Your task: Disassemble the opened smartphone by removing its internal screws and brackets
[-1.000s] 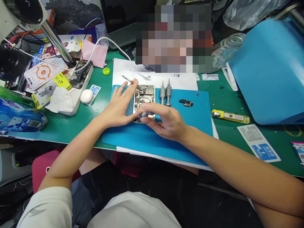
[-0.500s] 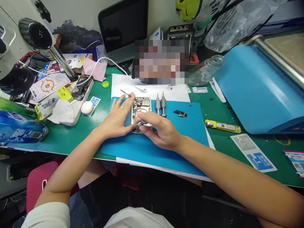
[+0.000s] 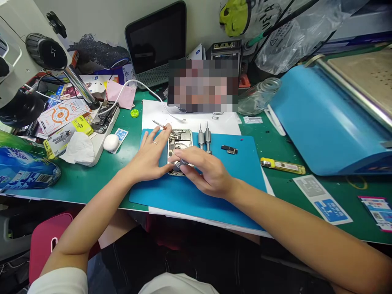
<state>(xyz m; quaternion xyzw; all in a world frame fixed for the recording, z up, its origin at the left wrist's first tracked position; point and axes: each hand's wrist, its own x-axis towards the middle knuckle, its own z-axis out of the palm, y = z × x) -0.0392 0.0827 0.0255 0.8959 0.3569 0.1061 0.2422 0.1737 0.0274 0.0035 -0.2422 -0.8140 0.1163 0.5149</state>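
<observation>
An opened smartphone (image 3: pixel 183 134) lies on a blue mat (image 3: pixel 196 192), its inner parts bare. My left hand (image 3: pixel 150 157) rests with spread fingers along the phone's left side, thumb at its lower edge. My right hand (image 3: pixel 208 169) grips a small grey screwdriver (image 3: pixel 180 164) over the lower half of the phone; the driver's tip is hidden. Two more grey screwdrivers (image 3: pixel 204 139) lie side by side just right of the phone. Farther right on the mat is a small dark phone part (image 3: pixel 229 150). A thin flex part (image 3: pixel 158 124) lies beyond my left fingertips.
A yellow utility knife (image 3: pixel 283 165) lies right of the mat, near a blue machine (image 3: pixel 318 122). A glass jar (image 3: pixel 260 96) lies tilted behind. At left are a microscope stand (image 3: pixel 81 87), a white earbud case (image 3: pixel 111 142) and a blue bottle (image 3: pixel 27 167). A white cable (image 3: pixel 147 83) arches across the back.
The view has shifted slightly, so everything sits a little lower and farther left. Both hands keep nearly the same pose at the phone, the right one still on the screwdriver.
</observation>
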